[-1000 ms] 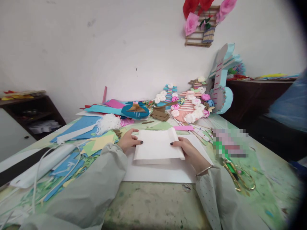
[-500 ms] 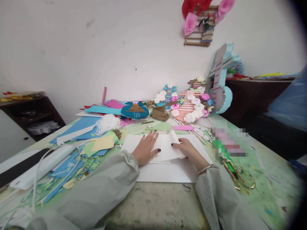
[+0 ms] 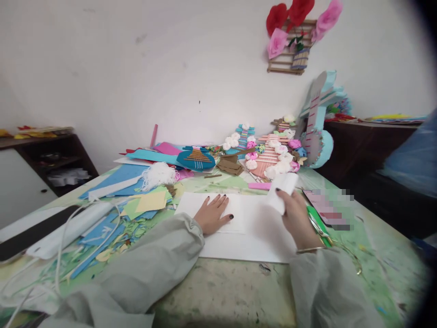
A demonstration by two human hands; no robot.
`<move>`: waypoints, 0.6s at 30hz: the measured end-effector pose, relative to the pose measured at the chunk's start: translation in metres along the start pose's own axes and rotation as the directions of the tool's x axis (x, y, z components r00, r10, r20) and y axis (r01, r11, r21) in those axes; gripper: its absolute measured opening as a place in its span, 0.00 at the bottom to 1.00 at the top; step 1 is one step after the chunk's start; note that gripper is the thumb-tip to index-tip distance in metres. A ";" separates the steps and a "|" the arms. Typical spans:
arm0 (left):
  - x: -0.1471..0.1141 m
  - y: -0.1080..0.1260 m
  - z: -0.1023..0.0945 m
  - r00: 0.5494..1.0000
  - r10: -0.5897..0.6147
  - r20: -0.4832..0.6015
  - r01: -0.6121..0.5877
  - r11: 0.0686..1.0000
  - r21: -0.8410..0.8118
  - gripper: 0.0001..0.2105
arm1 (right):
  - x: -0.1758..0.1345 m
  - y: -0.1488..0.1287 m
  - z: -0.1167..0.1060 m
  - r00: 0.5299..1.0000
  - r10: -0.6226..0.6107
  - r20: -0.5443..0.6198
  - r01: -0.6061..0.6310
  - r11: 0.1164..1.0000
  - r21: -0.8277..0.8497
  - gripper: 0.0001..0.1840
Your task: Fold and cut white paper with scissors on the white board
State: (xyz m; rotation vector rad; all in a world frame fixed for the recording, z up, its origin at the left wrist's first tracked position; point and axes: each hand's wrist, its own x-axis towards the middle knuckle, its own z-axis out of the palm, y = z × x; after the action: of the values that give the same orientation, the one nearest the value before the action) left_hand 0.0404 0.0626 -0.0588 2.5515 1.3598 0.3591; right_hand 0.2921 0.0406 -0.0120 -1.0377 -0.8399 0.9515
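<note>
- Step in hand, I think: white roll [image 3: 287,182] is being taken apart from thin sheet [image 3: 236,224].
- L hand [image 3: 213,216]: flat on thin sheet, fingers spread, gripping nothing; under it lies the bigger sheet [image 3: 252,249].
- R hand [image 3: 297,219]: gripping roll, near bigger sheet's far R corner.
- Next move prob. needs steady L pressure.
- Vs. 0.5 s ago: roll farther R, L hand approx. same.

Pale, faintly smudged wall [image 3: 136,82] across the far side, softly lit. High at right, slatted hanging [image 3: 285,71] with red and pink flowers [image 3: 277,19]. Far left, dark shelf unit [image 3: 63,161] with pale door [image 3: 23,182]; far right, dark cabinet [image 3: 358,143]. Near, green-stained table [image 3: 225,291].
</note>
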 end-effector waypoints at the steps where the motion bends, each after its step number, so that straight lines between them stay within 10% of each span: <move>1: 0.000 0.000 -0.002 0.998 -0.021 -0.066 0.016 0.996 -0.085 0.31 | -0.007 0.006 0.011 0.997 0.030 0.076 -0.032 0.999 0.024 0.18; 4: -0.001 0.003 -0.011 0.955 -0.178 -0.236 0.031 0.854 -0.520 0.29 | -0.029 0.021 0.041 0.937 0.104 0.334 -0.119 0.993 0.023 0.24; 10: -0.010 0.031 -0.024 0.987 -0.135 0.084 0.096 0.080 -0.992 0.39 | -0.046 0.030 0.053 0.821 0.196 0.537 -0.152 0.980 -0.127 0.21; 18: -0.012 0.026 -0.027 0.990 -0.127 0.055 0.049 -0.050 -0.998 0.34 | -0.044 0.030 0.051 0.782 0.245 0.573 -0.287 0.958 -0.017 0.26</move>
State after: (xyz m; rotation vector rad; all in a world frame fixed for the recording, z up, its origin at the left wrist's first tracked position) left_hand 0.0456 0.0402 -0.0263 1.0777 0.6448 0.9690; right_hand 0.2234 0.0219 -0.0310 -0.8227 -1.1586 1.5745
